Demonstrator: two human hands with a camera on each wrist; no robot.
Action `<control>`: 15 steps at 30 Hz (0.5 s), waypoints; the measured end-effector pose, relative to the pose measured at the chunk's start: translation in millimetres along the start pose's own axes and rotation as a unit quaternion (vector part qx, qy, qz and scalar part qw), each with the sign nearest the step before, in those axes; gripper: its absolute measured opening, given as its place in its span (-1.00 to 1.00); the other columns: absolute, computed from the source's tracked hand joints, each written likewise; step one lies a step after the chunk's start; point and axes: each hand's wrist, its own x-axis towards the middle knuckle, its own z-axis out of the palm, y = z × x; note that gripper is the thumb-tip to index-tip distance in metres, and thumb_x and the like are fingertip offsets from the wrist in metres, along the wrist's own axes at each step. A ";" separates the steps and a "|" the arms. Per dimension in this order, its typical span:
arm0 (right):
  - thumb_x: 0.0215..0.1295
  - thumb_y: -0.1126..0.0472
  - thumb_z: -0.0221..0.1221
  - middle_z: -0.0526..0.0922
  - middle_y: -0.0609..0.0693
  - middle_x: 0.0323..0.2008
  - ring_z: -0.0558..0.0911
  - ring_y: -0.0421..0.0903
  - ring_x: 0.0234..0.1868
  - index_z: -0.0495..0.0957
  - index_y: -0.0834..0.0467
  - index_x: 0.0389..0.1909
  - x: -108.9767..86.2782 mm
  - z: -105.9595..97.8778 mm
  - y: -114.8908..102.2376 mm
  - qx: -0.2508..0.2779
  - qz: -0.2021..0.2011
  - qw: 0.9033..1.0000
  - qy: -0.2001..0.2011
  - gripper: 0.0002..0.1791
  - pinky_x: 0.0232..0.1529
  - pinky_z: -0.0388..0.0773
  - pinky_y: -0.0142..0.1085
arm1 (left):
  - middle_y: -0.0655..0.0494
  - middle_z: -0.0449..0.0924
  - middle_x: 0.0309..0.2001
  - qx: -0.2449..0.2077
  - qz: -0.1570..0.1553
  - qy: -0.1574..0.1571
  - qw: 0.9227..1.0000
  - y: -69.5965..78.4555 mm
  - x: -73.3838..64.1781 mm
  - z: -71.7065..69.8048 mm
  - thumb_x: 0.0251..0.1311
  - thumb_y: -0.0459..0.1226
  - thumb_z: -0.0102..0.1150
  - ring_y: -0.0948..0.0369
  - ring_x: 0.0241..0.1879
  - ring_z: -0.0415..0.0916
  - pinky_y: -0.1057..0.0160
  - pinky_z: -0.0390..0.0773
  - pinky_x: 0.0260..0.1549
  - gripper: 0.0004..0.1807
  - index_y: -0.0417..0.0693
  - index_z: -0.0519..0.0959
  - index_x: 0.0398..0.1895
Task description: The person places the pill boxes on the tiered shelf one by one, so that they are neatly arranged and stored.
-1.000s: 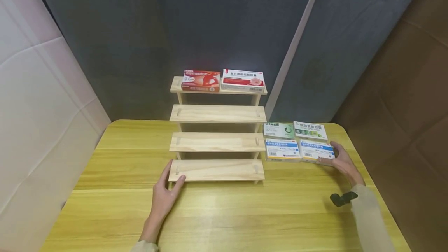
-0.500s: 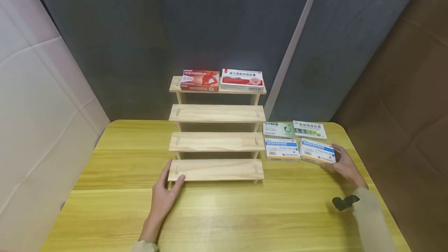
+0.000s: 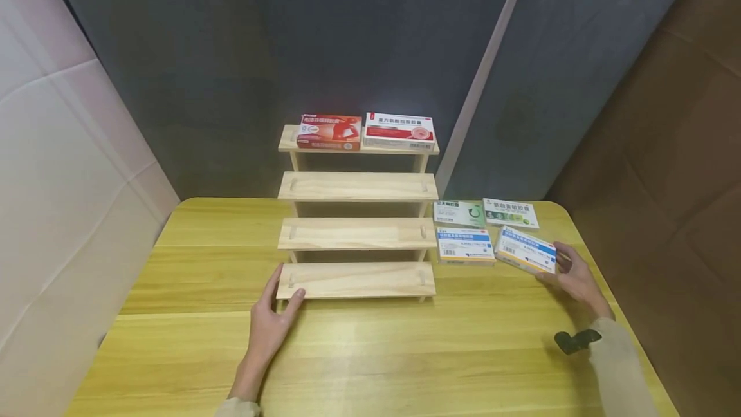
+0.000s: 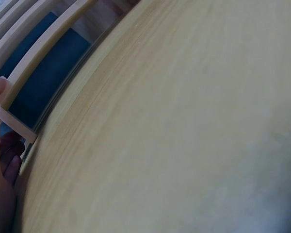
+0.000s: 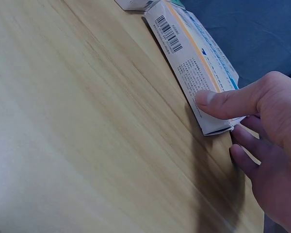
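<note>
A stepped wooden display rack [image 3: 356, 233] stands mid-table. My left hand [image 3: 269, 328] grips the left end of its lowest step, thumb on the board and fingers around the side; the left wrist view shows those fingers [image 4: 12, 160] curled beyond the end piece. To the right, my right hand [image 3: 579, 278] pinches the right end of a blue-and-white medicine box [image 3: 525, 250]. In the right wrist view the thumb [image 5: 223, 103] presses the barcode side of this box [image 5: 184, 63], with fingers at its far end. The box sits turned at an angle; its underside is hidden.
A matching blue-and-white box [image 3: 465, 245] lies just left of the held one. Behind them lie a green-and-white box [image 3: 458, 213] and another green-patterned box [image 3: 511, 212]. A red box [image 3: 329, 132] and a red-and-white box [image 3: 399, 130] occupy the top step. Dark fabric [image 3: 347, 37] hangs behind.
My right hand has drawn slightly right and toward me, turning the pinched medicine box clockwise and apart from its neighbour. My left hand has kept its grip on the rack.
</note>
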 end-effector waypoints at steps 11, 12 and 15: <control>0.20 0.28 0.42 0.15 0.50 0.48 0.26 0.44 0.45 -0.09 0.37 0.57 -10.4 3.3 9.4 0.021 -0.002 0.999 0.024 0.09 0.29 0.51 -0.42 | -0.17 0.32 0.48 -0.005 -0.001 -0.003 1.000 0.1 -0.1 -0.4 0.35 -0.16 0.30 -0.01 0.50 0.21 0.66 0.12 0.35 -0.22 0.07 0.20 0.58; 0.21 0.29 0.42 0.16 0.50 0.47 0.25 0.44 0.45 -0.09 0.38 0.57 -11.2 3.8 10.3 0.028 -0.002 0.999 0.025 0.08 0.23 0.51 -0.51 | -0.17 0.32 0.48 -0.004 -0.003 -0.003 1.000 0.1 -0.3 -0.4 0.35 -0.16 0.30 -0.01 0.50 0.21 0.62 0.12 0.38 -0.22 0.08 0.20 0.58; 0.22 0.28 0.41 0.18 0.50 0.46 0.24 0.44 0.45 -0.09 0.37 0.56 -12.8 5.2 13.1 0.038 0.000 0.999 0.033 0.07 0.11 0.47 -0.69 | -0.16 0.34 0.47 -0.001 -0.004 -0.002 1.000 0.1 -0.2 -0.4 0.35 -0.16 0.30 0.00 0.49 0.23 0.57 0.14 0.41 -0.22 0.09 0.20 0.58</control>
